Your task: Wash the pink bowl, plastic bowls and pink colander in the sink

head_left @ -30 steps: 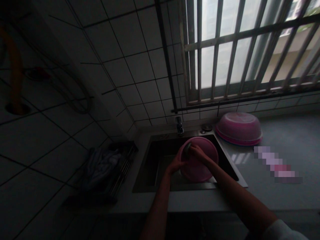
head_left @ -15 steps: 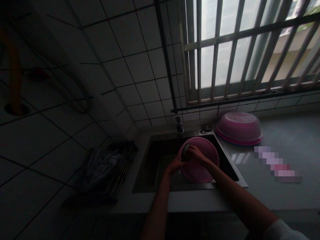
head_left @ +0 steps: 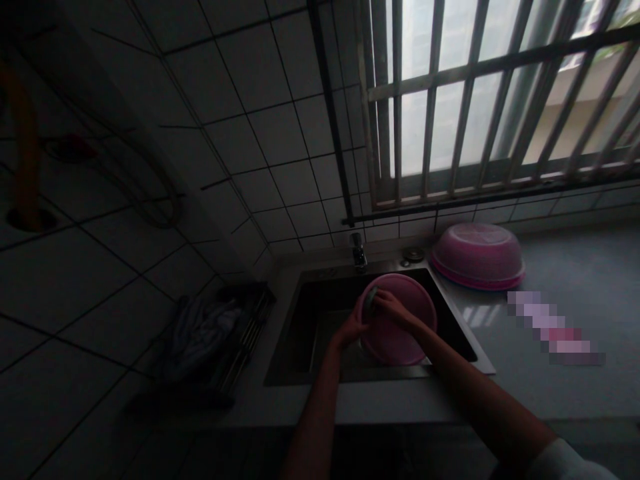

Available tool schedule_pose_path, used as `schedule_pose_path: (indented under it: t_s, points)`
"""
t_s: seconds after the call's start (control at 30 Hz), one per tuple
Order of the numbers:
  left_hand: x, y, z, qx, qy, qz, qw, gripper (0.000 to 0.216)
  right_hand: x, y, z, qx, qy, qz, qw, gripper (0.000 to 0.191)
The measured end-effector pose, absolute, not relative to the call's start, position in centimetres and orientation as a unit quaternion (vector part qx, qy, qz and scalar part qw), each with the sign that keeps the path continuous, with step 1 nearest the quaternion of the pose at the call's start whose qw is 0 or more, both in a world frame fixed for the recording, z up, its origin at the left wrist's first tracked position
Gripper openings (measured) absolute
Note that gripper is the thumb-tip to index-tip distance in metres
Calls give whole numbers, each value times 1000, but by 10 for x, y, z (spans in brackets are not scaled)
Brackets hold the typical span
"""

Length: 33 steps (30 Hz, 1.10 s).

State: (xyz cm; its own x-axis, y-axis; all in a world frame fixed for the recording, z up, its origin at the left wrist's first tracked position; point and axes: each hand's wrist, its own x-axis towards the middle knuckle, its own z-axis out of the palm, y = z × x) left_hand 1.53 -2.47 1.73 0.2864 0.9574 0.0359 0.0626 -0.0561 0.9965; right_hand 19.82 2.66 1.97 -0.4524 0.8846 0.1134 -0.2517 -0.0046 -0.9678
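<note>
A pink plastic basin (head_left: 405, 333) sits tilted inside the dark steel sink (head_left: 310, 327). My left hand (head_left: 350, 329) grips the basin's left rim with its fingers curled round it. My right hand (head_left: 393, 308) is closed on a small grey-green scrubbing pad (head_left: 371, 300) and presses it against the basin's upper left edge. Both forearms reach in from the bottom of the view.
A second pink basin (head_left: 477, 255) lies upside down on the grey counter (head_left: 575, 280) right of the sink. A tap (head_left: 358, 251) stands behind the sink. A rack with a cloth (head_left: 205, 333) is left of it. A barred window (head_left: 490, 93) is above.
My right hand with the pad has shifted slightly along the basin's upper left rim. The basin and my left hand have stayed nearly still.
</note>
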Motion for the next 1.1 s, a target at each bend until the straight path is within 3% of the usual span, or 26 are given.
schedule_pose_path:
  t_s: [0.1, 0.27, 0.37, 0.57, 0.73, 0.8, 0.87, 1.03, 1.1]
  points:
    - [12, -24, 15, 590, 442, 409, 537, 95, 189, 15, 16, -237, -603, 675, 353, 27]
    - [16, -24, 21, 622, 417, 417, 515, 103, 203, 33, 18, -340, -538, 598, 488, 24]
    - [18, -25, 24, 628, 412, 415, 514, 101, 208, 38, 20, -365, -509, 594, 506, 24]
    - [15, -26, 23, 613, 421, 413, 525, 101, 192, 16, 14, -276, -620, 653, 337, 21]
    - [18, -25, 26, 632, 402, 421, 512, 107, 208, 35, 16, -359, -566, 546, 503, 24]
    - [18, -25, 26, 634, 400, 420, 512, 105, 212, 41, 15, -371, -551, 526, 531, 28]
    - [17, -25, 25, 641, 400, 420, 503, 102, 208, 40, 10, -346, -574, 539, 510, 30]
    - [14, -24, 23, 659, 395, 418, 485, 104, 187, 23, -6, -280, -666, 604, 336, 25]
    - [15, -24, 25, 661, 394, 415, 485, 106, 189, 26, -5, -298, -659, 583, 371, 25]
